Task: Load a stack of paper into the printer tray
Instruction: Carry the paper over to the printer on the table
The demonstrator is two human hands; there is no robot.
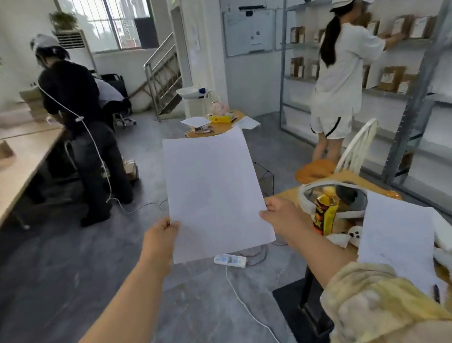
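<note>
Both hands, left (162, 236) and right (280, 216), are pinching the paper (213, 195) by its side edges; squaring the sheets should aid loading.

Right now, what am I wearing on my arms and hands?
Both hands are bare: no gloves, rings or watch show on the left hand or right hand. The forearms are uncovered. A pale yellow mottled sleeve is pushed up on the right arm.

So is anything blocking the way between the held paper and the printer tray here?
Cannot be judged: no printer or tray is visible. The paper stack is held up by the left hand and right hand over open floor, with a power strip lying below it.
</note>
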